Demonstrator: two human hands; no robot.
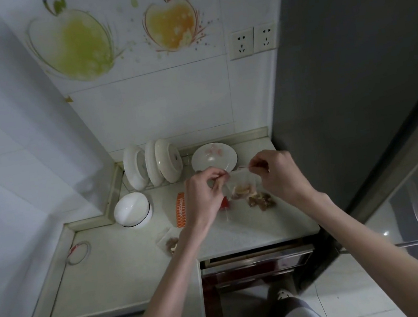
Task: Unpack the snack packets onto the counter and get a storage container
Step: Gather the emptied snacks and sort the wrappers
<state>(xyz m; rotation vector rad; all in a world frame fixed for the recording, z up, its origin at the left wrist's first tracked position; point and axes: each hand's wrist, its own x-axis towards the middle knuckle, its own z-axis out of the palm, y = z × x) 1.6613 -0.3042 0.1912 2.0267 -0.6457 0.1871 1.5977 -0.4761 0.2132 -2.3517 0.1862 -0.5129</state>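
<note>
A: Head view, centre of frame: what do the hands hold?

B: The left hand (202, 197) and right hand (275, 173) each pinch one top edge of a clear bag (241, 183), held over the tabletop (124, 253).

A: And the snack packets?

B: One orange packet (180, 209) lies below the left hand; brown snacks (261, 200) lie lower right of the bag. A white bowl (132, 209) stands left.
</note>
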